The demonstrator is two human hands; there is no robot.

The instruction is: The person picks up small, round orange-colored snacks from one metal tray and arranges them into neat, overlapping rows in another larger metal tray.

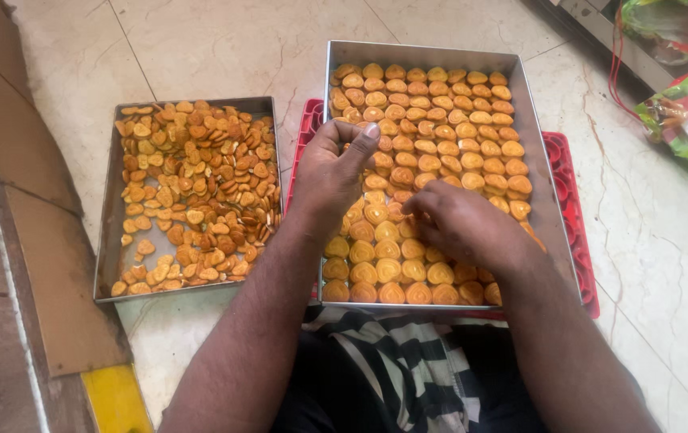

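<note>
A large steel tray [533, 128] in front of me holds neat rows of round orange spiral snacks [448, 120]. My left hand [329, 172] hovers over the tray's left side, thumb and fingers pinched together as if on a small piece; what is inside is hidden. My right hand [460, 223] rests palm-down on the snacks in the lower middle of the tray, fingers curled among them. A smaller steel tray [108, 232] to the left carries a loose heap of darker orange-brown pieces [199, 184].
The large tray sits on a red plastic crate [578, 240] on a marble floor [215, 40]. Brown cardboard [47, 265] and a yellow strip [115, 397] lie at the left. Coloured plastic bags [684, 112] sit at the top right. Striped cloth [396, 365] covers my lap.
</note>
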